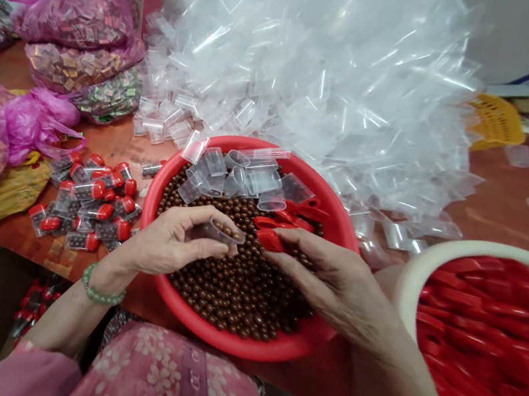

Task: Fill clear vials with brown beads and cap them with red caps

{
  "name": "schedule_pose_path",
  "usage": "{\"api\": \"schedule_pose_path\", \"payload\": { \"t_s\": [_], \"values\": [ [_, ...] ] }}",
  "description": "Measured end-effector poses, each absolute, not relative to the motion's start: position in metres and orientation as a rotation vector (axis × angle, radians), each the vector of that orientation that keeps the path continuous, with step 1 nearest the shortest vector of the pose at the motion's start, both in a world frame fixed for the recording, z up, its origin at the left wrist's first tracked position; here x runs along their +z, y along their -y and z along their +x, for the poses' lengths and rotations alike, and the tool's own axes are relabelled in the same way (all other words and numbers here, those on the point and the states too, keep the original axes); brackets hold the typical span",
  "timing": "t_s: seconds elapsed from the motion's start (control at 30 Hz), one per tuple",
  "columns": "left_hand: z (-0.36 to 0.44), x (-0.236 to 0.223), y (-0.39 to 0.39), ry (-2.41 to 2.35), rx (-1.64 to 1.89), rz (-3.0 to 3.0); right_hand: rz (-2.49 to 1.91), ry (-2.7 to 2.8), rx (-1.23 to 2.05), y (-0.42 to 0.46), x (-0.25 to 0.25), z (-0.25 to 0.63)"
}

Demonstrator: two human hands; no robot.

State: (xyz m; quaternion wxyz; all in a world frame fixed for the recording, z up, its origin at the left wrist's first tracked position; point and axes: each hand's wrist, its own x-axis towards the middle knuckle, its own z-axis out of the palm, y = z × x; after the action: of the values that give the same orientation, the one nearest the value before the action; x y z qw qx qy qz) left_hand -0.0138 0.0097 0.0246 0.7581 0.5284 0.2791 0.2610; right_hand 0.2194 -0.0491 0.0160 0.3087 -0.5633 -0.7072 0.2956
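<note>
My left hand (pixel 166 242) holds a clear plastic tube (pixel 223 232) with several small brown balls inside. My right hand (pixel 322 278) pinches a red cap (pixel 269 239) close to the tube's open end, and the two are not clearly touching. Both hands hover over a red plastic basin (pixel 240 344) filled with loose brown balls (pixel 238 292). Several clear tubes (pixel 227 178) and red caps (pixel 299 214) lie on the balls at its far side.
Capped tubes of brown balls (pixel 87 195) lie left of the basin on an orange-brown table (pixel 521 207). A white-rimmed basin (pixel 484 248) of red caps (pixel 498 345) sits at right. Behind rises a heap of clear tubes (pixel 315 78), with pink bags (pixel 69 13) at back left.
</note>
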Motion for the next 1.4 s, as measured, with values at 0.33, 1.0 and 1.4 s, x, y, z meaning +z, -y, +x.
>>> {"api": "schedule_pose_path", "payload": {
  "t_s": [0.33,1.0,1.4],
  "values": [
    [-0.017,0.015,-0.011,-0.609,0.607,0.967,-1.376,1.472,0.716,0.037,0.023,0.175],
    [-0.015,0.012,-0.017,-0.634,0.660,0.938,-1.320,1.343,0.684,0.033,0.026,0.154],
    [-0.012,0.002,-0.018,-0.562,0.652,0.969,-1.278,1.435,0.628,0.029,0.022,0.144]
  ]
}}
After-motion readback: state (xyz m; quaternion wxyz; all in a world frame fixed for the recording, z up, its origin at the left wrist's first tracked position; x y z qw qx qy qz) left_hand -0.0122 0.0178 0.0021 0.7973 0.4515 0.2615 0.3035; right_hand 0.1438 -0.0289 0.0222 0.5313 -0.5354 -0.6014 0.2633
